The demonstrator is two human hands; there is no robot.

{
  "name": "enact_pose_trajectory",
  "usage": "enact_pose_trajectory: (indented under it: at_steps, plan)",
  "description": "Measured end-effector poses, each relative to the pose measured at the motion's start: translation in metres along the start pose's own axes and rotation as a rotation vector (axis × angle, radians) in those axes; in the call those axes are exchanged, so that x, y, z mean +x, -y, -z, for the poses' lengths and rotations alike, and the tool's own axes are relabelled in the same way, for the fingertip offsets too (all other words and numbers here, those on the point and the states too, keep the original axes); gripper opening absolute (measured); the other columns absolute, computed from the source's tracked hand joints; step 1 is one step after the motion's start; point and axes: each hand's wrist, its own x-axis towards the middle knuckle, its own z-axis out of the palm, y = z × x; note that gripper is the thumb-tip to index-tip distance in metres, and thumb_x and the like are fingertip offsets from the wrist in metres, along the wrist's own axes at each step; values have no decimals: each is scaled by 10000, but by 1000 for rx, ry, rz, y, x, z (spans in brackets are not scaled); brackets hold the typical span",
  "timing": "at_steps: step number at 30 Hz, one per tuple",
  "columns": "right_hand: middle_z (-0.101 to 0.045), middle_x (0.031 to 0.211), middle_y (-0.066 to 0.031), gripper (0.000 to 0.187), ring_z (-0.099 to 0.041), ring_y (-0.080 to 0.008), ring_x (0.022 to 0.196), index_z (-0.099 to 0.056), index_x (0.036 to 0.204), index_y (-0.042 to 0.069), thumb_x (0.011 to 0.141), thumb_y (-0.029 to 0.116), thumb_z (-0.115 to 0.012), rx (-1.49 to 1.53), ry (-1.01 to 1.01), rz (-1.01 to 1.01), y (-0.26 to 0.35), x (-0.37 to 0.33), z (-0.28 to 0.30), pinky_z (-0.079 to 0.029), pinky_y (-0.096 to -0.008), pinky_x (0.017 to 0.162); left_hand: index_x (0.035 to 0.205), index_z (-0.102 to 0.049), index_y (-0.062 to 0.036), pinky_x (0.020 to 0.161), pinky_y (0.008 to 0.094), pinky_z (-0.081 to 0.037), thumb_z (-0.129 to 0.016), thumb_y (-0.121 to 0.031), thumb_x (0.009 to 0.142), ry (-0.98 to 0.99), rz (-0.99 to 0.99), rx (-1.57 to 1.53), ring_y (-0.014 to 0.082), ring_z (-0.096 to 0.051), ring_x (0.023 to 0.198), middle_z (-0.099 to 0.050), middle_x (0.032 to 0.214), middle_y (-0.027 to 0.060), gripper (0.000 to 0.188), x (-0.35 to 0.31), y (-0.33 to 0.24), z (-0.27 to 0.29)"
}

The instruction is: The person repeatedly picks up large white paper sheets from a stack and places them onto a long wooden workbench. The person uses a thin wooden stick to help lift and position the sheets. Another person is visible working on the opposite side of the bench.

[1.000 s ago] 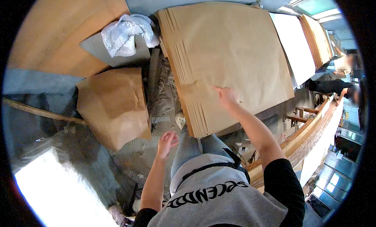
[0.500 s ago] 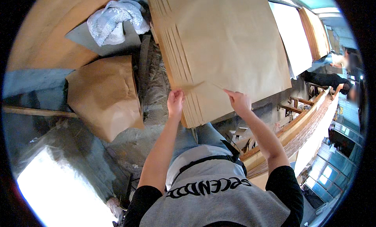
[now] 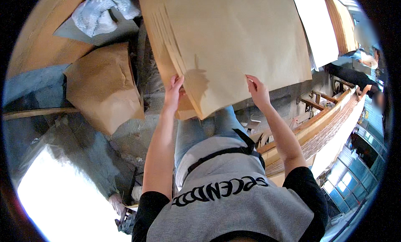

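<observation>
So the big stack of brown paper [image 3: 238,41] is right in front of the person, near edge by their legs. Left hand [image 3: 172,97] has its fingers gripping the left edge close to the near corner. Right hand [image 3: 260,94] is over the near right part, fingers curled, can't tell if they're pinching anything. White sheets [image 3: 315,27] sit just beyond on the right, crumpled cloth [image 3: 100,12] off at upper left.

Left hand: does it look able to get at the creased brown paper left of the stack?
Probably yes: nothing visible blocks the gap between the left hand and the creased brown paper. It seems to grip the stack's brown sheets, so it would likely need to let go first.
</observation>
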Motion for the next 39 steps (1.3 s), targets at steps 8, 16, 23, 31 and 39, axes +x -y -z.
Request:
enact_pose_trajectory:
  at_steps: [8, 16, 23, 31, 39]
  plan:
    - [-484, 585, 19, 216, -425, -60, 540, -581, 835, 6, 819, 218, -543, 521, 54, -377, -140, -8, 57, -334, -213, 478, 1286, -262, -135, 927, 407, -347, -566, -290, 802, 371, 143, -409, 263, -388, 1138, -331, 1292, 48, 593, -78, 105, -13]
    - [-537, 626, 19, 287, -454, -65, 602, -655, 764, 52, 786, 332, -593, 427, 481, -380, -199, -37, 84, -373, -225, 565, 1051, -459, -109, 561, 306, -441, -602, -347, 781, -214, 317, -514, 201, -541, 685, -546, 864, 70, 387, -24, 166, -157]
    - [-423, 545, 43, 291, -350, -53, 460, -631, 813, 54, 806, 338, -567, 623, 381, -541, -206, -39, 89, -278, -213, 432, 998, -493, -104, 442, 243, -358, -560, -339, 820, -367, 181, -386, 135, -432, 510, -546, 777, 27, 302, -14, 190, -162]
    - [-428, 558, 21, 254, -304, -46, 379, -521, 791, 86, 813, 337, -553, 1100, -17, -780, -237, -20, 95, -205, -210, 329, 984, -510, -100, 445, 247, -395, -524, -373, 833, -291, 296, -394, 127, -456, 500, -552, 759, 21, 312, -35, 213, -138]
    - [-466, 515, -18, 293, -347, -127, 345, -520, 632, 59, 806, 296, -534, 736, -147, -799, -279, 7, 75, -269, -265, 319, 994, -511, -91, 446, 222, -374, -534, -386, 825, -387, 208, -357, 119, -449, 529, -543, 748, 20, 340, -34, 209, -151]
